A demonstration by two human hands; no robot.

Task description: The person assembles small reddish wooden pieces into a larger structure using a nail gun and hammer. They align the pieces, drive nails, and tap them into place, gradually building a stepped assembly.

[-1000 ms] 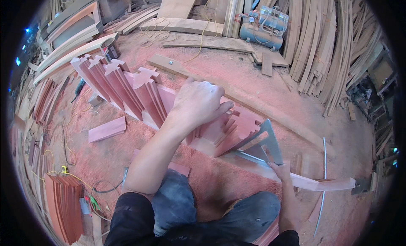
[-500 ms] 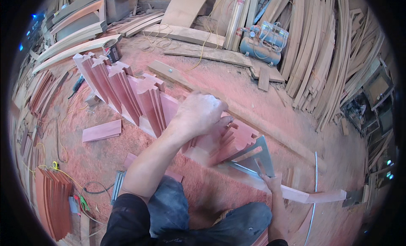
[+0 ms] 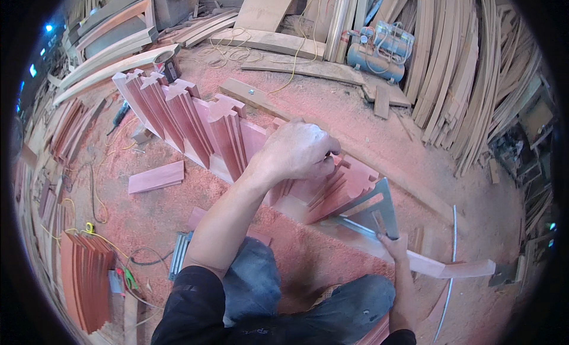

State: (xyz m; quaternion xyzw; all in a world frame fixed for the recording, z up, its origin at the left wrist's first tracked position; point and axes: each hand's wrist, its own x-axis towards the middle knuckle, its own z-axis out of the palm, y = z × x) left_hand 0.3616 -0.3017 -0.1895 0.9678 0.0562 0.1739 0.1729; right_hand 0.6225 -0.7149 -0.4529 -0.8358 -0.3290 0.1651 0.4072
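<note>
Sawdust covers the workshop floor (image 3: 332,108), with stacks of curved wood strips (image 3: 468,78) at the far right.

The left hand (image 3: 296,150) is curled shut on the top edge of a row of reddish carved wooden pieces (image 3: 237,137) standing in the middle. The right hand (image 3: 394,249), near and to the right, pinches a grey metal triangle square (image 3: 370,211) lying on a long pale pink wooden board (image 3: 432,265). A blue air compressor (image 3: 379,51) sits far back.
</note>
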